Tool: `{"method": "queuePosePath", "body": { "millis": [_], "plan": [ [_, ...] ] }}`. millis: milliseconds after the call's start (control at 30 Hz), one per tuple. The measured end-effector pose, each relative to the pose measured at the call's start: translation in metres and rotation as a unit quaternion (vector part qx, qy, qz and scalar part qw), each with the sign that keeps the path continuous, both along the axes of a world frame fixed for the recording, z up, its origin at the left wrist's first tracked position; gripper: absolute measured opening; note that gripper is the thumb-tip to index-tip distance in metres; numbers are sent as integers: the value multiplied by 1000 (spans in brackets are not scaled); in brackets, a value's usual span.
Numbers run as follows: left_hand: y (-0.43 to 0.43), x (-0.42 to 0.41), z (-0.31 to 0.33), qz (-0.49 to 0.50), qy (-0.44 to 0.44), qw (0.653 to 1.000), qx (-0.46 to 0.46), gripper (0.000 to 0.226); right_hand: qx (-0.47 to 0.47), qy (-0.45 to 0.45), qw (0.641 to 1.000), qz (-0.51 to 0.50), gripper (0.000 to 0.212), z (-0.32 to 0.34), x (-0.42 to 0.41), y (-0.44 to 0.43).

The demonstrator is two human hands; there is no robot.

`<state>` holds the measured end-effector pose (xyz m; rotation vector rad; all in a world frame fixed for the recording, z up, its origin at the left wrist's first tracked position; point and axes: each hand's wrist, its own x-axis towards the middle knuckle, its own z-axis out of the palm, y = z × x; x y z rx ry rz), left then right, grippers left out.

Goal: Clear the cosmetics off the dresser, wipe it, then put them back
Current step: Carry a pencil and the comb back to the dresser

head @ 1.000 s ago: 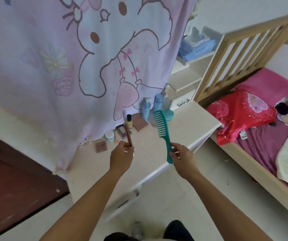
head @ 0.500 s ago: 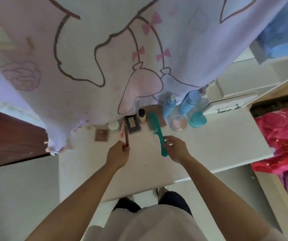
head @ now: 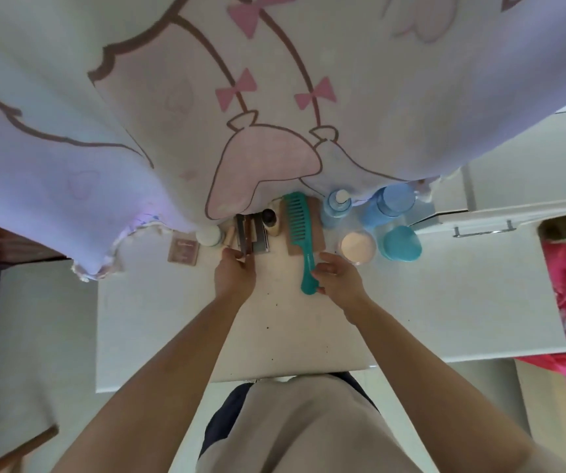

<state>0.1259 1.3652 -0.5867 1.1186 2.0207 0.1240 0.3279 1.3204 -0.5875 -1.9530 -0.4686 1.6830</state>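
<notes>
At dresser (head: 445,302): right hand (head: 338,281) holds teal comb (head: 300,220), left hand (head: 235,274) pencil (head: 245,235).

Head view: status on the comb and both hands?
Left hand pinches brown pencil over dark palette. Right hand grips teal comb handle, teeth over brown compact. Printed cloth overhangs back row.

Plastic comb (head: 300,230), smooth dresser (head: 445,302), cloth curtain (head: 138,131)

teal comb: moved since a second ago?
Yes. The teal comb went from raised near the front edge of the dresser to the back. Its teeth now lie on the brown palette beside the blue pump bottle. The right hand holds its handle.
</notes>
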Motion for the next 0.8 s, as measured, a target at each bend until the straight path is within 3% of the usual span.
{"method": "queuePosePath", "body": {
  "millis": [100,200,333,433,567,800],
  "plan": [
    [1,0,9,-19,19,1000,-16,38,-2,-56,996,73,42,9,6,3],
    [-9,-3,23,-44,27,999,11,45,33,-179,967,176,41,24,7,-5],
    [-34,-20,49,-66,66,990,106,43,151,-325,905,228,37,38,-6,-22],
    [-59,-46,65,-92,132,970,185,43,266,-392,834,284,40,44,-26,-22],
    [-95,-89,88,-83,218,942,241,48,372,-426,737,370,54,61,-64,-9],
    [-166,-203,165,-30,304,896,322,57,494,-404,653,407,65,108,-193,-20]
  ]
}}
